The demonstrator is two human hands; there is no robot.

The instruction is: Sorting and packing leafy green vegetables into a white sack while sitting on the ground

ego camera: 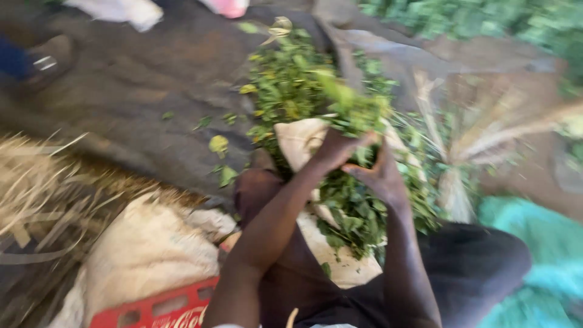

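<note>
- Bare dark ground [139, 91] lies behind the leafy bunch [346, 115], scattered with a few loose leaves.
- Left hand [337, 149] and right hand [379, 176], two in all, meet just below the bunch, fingers curled tight around its stems.
- One pale cloth [300, 143] sits under the bunch; one red crate [161, 310] is well below and left of it; dry straw [42, 188] is far left of it.
- One dried palm-like frond [480, 136] lies right of the bunch.
- Risk, as I judge it: sprigs could slip from the grip and fall off the cloth onto the ground, since the bunch looks loose and top-heavy.
</note>
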